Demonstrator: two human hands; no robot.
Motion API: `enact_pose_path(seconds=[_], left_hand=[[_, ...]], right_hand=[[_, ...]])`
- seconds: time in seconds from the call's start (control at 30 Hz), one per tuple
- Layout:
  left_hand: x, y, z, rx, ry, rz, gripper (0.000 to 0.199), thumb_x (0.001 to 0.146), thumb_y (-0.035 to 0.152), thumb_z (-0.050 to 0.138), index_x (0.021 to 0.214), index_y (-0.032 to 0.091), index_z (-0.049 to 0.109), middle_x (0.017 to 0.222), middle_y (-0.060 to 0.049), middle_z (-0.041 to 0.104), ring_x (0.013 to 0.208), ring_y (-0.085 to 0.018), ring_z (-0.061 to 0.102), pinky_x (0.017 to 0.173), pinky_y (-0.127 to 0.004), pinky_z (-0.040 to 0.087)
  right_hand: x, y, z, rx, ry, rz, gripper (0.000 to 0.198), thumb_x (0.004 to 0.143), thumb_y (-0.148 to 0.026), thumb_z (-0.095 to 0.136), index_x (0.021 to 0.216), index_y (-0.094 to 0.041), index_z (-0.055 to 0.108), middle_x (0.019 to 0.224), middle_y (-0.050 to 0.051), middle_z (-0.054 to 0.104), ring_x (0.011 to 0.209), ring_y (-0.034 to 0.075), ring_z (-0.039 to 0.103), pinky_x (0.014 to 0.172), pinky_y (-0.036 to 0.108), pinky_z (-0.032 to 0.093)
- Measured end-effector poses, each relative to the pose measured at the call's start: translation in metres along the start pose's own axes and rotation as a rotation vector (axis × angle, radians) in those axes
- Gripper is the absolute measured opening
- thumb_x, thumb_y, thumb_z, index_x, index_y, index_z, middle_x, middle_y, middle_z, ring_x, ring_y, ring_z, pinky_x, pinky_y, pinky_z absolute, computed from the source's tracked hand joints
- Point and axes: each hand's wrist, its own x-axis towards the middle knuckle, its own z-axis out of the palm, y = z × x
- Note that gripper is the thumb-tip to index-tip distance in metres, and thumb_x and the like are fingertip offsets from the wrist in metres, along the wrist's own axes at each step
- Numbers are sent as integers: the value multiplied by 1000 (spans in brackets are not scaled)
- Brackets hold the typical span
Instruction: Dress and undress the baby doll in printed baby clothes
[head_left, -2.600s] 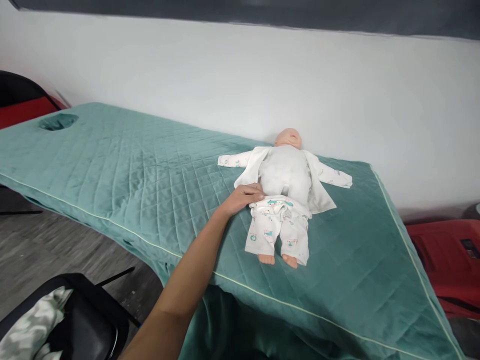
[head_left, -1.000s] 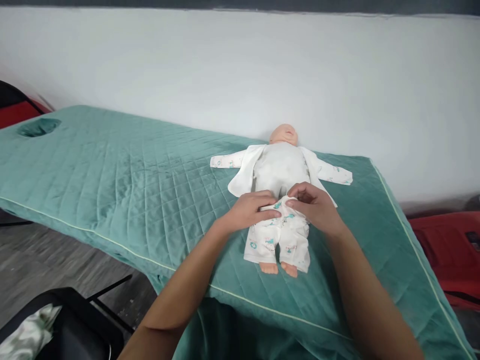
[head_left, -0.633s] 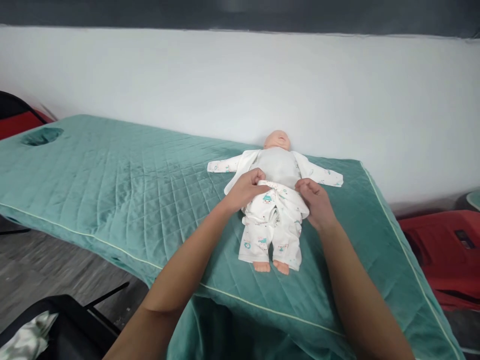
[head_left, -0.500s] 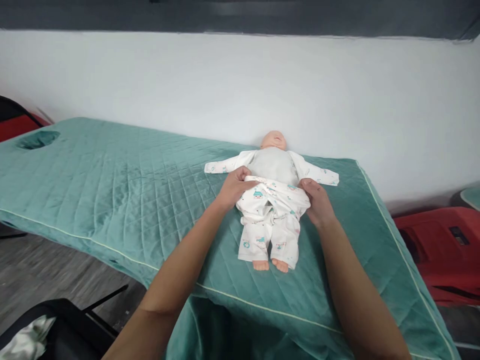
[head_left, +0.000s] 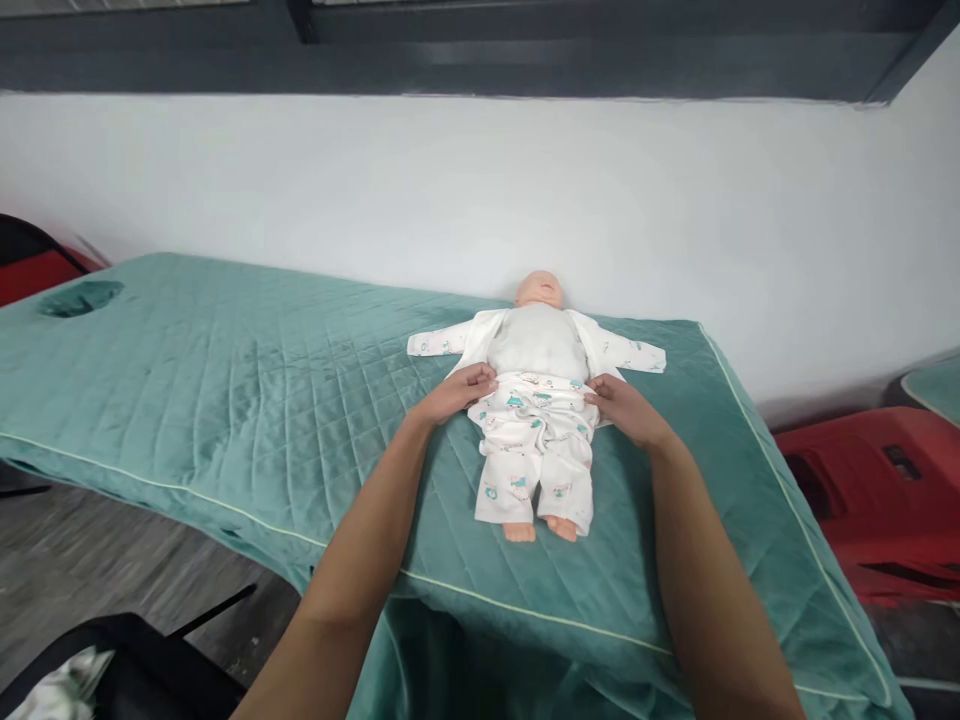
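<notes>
Wall point(head_left: 337, 190), white, plain, spanning the upper frame — dark grey band point(head_left: 525, 65) above. Table point(head_left: 225, 360), quilted green, pale piping point(head_left: 172, 487), oval opening point(head_left: 81, 298) at left. Floor point(head_left: 112, 560), grey, lower left — black chair point(head_left: 161, 668) in that corner. Red object point(head_left: 870, 500), hard-surfaced, right edge. Light soft, even.

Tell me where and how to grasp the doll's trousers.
Likely best by the waistband of the trousers, pinched at both ends from left and right: the doll lies on its back, leaving both sides reachable, and the waistband runs across its front.
</notes>
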Motion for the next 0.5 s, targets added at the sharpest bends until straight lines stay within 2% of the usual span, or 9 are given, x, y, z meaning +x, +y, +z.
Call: enact_pose_path(seconds=[0.1,0.2,0.33,0.43,0.5], left_hand=[[1,-3,-4,-41,-81,-27,35,78,45,71,93,17,58,71,5,45,58,-7,35,53,-21,23],[2,-4,-8,-85,-158,-34,32,75,35,73,95,16,57,76,3,51,63,-7,42,57,-19,30],[2,-2,-11,-128,-245,-31,35,67,23,76,95,15,56,84,1,55,74,-10,49,67,-20,38],[3,-1,-10,-89,-240,-38,32,65,19,74,89,16,53,78,3,51,69,-9,45,62,-19,35],[5,-3,-9,-52,-184,-28,26,65,19,70,84,17,52,75,4,50,66,-8,43,60,-19,32]], right_hand=[[7,9,4,-31,73,48,33,72,-49,68,81,-23,49,65,-6,51,58,13,47,55,27,40],[11,13,8,-123,123,69,24,75,-43,62,84,-24,50,66,-6,51,56,13,48,54,27,39],[12,10,11,-224,102,56,18,74,-36,61,83,-22,53,73,-4,59,62,13,50,57,26,39],[11,5,12,-155,50,106,21,68,-31,64,83,-22,52,76,-4,60,62,13,50,53,25,38],[12,3,14,-88,49,141,23,66,-29,64,84,-22,53,77,-4,60,60,13,51,51,25,37]])
